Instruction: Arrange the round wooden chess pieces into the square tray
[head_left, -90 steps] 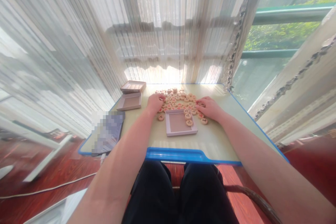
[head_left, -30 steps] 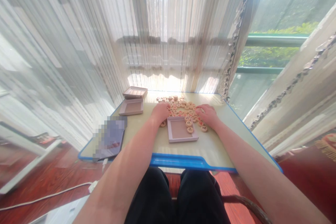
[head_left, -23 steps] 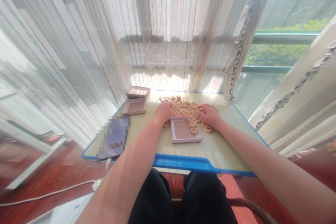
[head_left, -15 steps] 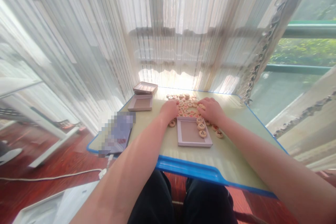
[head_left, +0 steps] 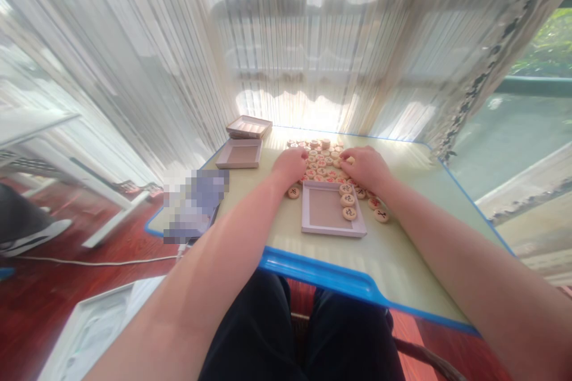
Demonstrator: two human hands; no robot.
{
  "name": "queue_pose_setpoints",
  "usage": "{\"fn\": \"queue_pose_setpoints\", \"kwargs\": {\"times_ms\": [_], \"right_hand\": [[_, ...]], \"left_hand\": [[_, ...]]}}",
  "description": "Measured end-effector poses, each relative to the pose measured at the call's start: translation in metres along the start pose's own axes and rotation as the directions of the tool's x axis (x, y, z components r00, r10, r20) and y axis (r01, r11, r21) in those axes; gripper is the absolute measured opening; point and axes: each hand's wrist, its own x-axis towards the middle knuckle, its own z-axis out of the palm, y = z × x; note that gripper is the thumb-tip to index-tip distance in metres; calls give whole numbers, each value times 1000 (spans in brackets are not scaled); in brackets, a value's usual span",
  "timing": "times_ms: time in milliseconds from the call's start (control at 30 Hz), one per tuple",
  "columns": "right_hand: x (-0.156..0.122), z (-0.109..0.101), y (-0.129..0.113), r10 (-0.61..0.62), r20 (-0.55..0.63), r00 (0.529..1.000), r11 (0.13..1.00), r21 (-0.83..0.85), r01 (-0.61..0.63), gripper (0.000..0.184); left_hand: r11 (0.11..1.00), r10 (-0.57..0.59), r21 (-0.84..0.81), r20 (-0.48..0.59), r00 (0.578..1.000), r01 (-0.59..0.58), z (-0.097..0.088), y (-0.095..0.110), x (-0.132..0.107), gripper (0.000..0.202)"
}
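Note:
Round wooden Chinese chess pieces [head_left: 321, 163] with red or dark characters lie in a crowded cluster on the table. At its left edge my left hand [head_left: 290, 166] has its fingers curled in; what they hold, if anything, is hidden. On the right side, the thumb and fingers of my right hand [head_left: 367, 165] close around a pale Chinese chess piece [head_left: 350, 161]. Nearer me is a shallow open box [head_left: 328, 214], with three pieces lined up along its right side. A loose piece [head_left: 293, 192] lies left of the box, and a few more lie to its right.
Another shallow box [head_left: 239, 155] and a tray-like box [head_left: 249, 126] sit at the table's back left. A pixelated flat device [head_left: 201, 205] with a cable lies at the left edge. The blue-edged table [head_left: 415, 262] stands before sheer curtains [head_left: 295, 30]. Someone's shoe shows at far left.
The view has tilted down, so the table appears higher. My right hand's fingers have drawn together at the cluster's right side. My left hand remains at the left edge.

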Motion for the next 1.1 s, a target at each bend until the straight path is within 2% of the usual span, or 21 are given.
{"fn": "queue_pose_setpoints", "kwargs": {"times_ms": [267,600,667,767,900,1100], "right_hand": [[-1,-1,-5,45,-90,995,992,123,-33,27],[0,1,2,156,14,988,975,158,-156,26],[1,1,3,141,-6,990,979,150,-139,27],[1,2,3,57,-41,998,986,159,-50,26],[-1,0,-4,-54,60,997,988,147,44,27],[-1,-3,-10,-33,131,991,997,72,23,29]], "left_hand": [[1000,3,-4,5,1000,-3,0,-1,-1,32],[1000,16,13,13,1000,-16,0,1,-2,30],[1000,19,20,14,1000,-20,0,1,-2,30],[999,27,32,9,1000,-27,1,1,-2,30],[999,33,39,7,999,-33,1,1,-2,31],[1000,27,15,0,1000,-27,1,1,-2,30]]}}
